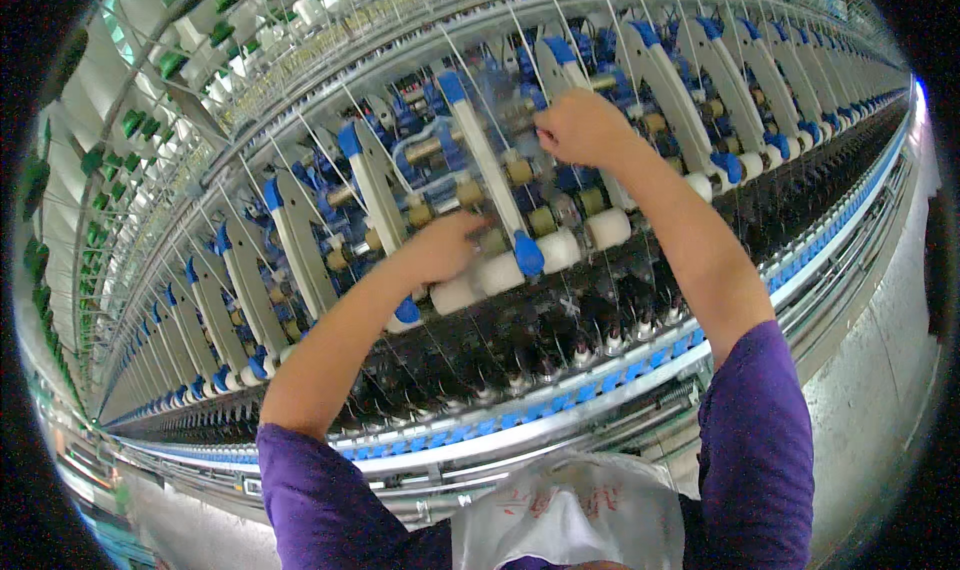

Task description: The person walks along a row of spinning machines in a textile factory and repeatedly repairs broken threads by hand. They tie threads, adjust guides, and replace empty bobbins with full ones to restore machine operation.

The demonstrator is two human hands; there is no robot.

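Observation:
My left hand point(447, 248) reaches in among the rollers of a long spinning frame, its fingers stretched toward the right. They are close to a white roller point(465, 294) and the small tan rollers point(470, 192) above it; the fingertips are slightly blurred. Higher up and to the right, my right hand point(583, 130) is closed, thumb and fingers pressed together. Whatever it pinches is too small to make out. Between the hands stands a pale drafting arm point(483, 150) with a blue cap on top and a blue end point(528, 254) at the bottom.
More pale arms point(672, 80) with blue tops run along the machine both ways. Below the white rollers lies a dark row of spindles point(520, 380), then a blue-and-white rail point(560, 407). Thin strands come down from above. Green bobbin holders point(172, 65) hang at upper left.

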